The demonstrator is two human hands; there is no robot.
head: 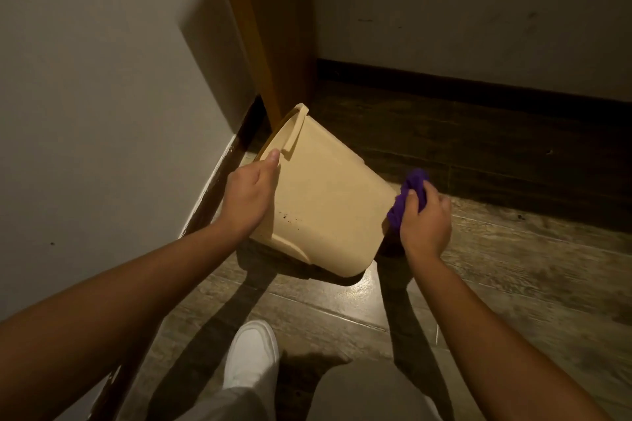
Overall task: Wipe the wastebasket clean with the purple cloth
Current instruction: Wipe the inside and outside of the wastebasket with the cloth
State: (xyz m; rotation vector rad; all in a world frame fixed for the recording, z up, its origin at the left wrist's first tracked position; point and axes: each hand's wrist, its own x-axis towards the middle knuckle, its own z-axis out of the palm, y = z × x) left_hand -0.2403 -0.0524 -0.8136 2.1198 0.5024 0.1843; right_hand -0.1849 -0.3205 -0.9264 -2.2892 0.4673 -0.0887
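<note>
A cream plastic wastebasket (328, 202) is tilted above the floor, its open rim pointing up and to the far left, its base toward me. Small dark specks mark its lower left side. My left hand (248, 196) grips it at the rim, thumb beside a moulded handle. My right hand (425, 222) is closed around a bunched purple cloth (408, 195), which touches the wastebasket's right edge near the base. The inside of the wastebasket is hidden.
A white wall (102, 113) with a dark baseboard runs along the left. A wooden door frame (270, 27) stands just behind the basket. Wood-look floor (513, 267) spreads to the right. My white shoe (251, 355) and light trouser legs are below.
</note>
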